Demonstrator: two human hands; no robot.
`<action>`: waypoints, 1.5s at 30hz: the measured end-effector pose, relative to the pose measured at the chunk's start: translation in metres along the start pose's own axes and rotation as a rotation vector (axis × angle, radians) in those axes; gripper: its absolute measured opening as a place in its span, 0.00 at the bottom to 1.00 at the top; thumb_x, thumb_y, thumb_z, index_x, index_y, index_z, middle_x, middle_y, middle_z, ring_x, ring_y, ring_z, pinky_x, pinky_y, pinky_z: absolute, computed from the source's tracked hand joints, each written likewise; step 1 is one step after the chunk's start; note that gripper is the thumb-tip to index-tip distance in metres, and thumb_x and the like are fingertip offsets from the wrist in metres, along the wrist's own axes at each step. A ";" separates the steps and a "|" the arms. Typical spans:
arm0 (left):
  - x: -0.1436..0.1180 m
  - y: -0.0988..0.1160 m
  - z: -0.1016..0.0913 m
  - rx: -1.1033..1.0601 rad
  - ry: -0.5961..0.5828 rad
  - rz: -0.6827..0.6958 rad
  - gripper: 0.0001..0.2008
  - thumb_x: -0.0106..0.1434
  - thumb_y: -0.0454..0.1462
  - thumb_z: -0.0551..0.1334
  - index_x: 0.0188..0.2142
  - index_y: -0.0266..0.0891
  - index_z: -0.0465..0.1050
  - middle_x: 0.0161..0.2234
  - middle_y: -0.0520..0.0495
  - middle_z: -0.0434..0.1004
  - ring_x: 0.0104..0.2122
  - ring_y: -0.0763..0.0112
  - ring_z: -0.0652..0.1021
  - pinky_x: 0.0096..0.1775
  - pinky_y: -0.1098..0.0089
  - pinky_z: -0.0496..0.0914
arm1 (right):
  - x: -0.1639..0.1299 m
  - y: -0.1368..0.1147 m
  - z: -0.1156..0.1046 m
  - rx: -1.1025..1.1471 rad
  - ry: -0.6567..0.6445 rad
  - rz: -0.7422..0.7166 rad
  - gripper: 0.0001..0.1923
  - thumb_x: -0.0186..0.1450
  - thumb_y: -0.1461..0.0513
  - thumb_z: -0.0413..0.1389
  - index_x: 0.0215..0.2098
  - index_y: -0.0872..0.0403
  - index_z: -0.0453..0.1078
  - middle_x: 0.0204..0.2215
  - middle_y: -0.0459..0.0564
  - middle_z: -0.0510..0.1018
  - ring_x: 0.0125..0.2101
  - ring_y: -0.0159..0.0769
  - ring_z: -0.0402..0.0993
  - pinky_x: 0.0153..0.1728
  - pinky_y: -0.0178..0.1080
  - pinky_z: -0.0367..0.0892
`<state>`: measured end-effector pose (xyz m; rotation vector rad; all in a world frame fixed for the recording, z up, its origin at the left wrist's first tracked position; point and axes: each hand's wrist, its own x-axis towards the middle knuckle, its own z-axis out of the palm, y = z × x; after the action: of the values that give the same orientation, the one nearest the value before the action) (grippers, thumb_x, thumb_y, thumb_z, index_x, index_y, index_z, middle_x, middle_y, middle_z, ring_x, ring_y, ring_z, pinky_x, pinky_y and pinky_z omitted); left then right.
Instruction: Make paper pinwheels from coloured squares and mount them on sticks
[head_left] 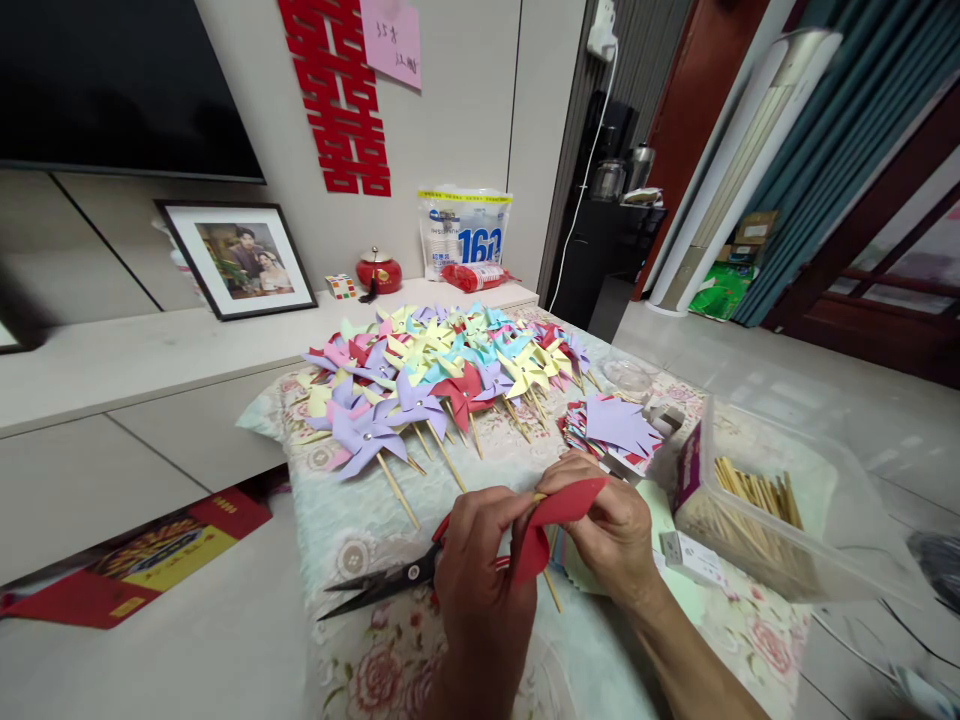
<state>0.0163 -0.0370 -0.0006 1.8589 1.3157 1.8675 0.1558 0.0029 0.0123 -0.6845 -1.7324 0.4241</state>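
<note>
Between my two hands a red paper pinwheel (559, 510) is held, its paper curled and bent. My left hand (484, 560) pinches its left side, while my right hand (607, 515) grips the right side and top. A thin wooden stick (553, 590) shows below the paper; whether it is joined to the pinwheel I cannot tell. Beside my left hand lie scissors (405, 575) with black blades apart, their red handles partly hidden. Past my hands, many finished pinwheels (450, 370) in purple, yellow, blue and red are heaped on sticks. A stack of cut paper pieces (619, 428) lies beyond my right hand.
A clear plastic box (750, 530) of wooden sticks stands at the right, with a small white box (691, 558) by it. Flowered cloth (375, 660) covers the table. Behind is a white cabinet (150, 360) with a framed photo (238, 260) and a red jar (379, 273).
</note>
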 end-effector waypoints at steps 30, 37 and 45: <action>0.000 0.008 0.004 -0.030 -0.166 0.154 0.20 0.57 0.27 0.59 0.50 0.37 0.66 0.41 0.42 0.71 0.43 0.60 0.73 0.44 0.59 0.71 | 0.007 -0.001 -0.020 -0.033 -0.128 -0.052 0.10 0.63 0.71 0.55 0.39 0.52 0.72 0.32 0.50 0.77 0.35 0.39 0.74 0.39 0.45 0.67; 0.004 0.001 0.002 -0.050 -0.221 0.125 0.13 0.59 0.30 0.65 0.44 0.38 0.69 0.38 0.46 0.71 0.39 0.66 0.73 0.40 0.65 0.70 | 0.011 -0.006 -0.028 -0.007 -0.223 0.025 0.08 0.59 0.71 0.54 0.33 0.53 0.69 0.29 0.49 0.76 0.32 0.38 0.73 0.34 0.41 0.67; 0.005 -0.005 -0.001 -0.142 -0.294 0.142 0.11 0.63 0.27 0.60 0.43 0.39 0.71 0.37 0.47 0.72 0.38 0.69 0.74 0.39 0.69 0.69 | 0.011 -0.010 -0.034 0.004 -0.279 0.033 0.07 0.57 0.70 0.54 0.30 0.52 0.66 0.27 0.47 0.75 0.29 0.35 0.71 0.38 0.43 0.66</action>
<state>0.0121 -0.0311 0.0000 2.0984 0.9542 1.6205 0.1839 -0.0001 0.0360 -0.6763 -1.9835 0.5673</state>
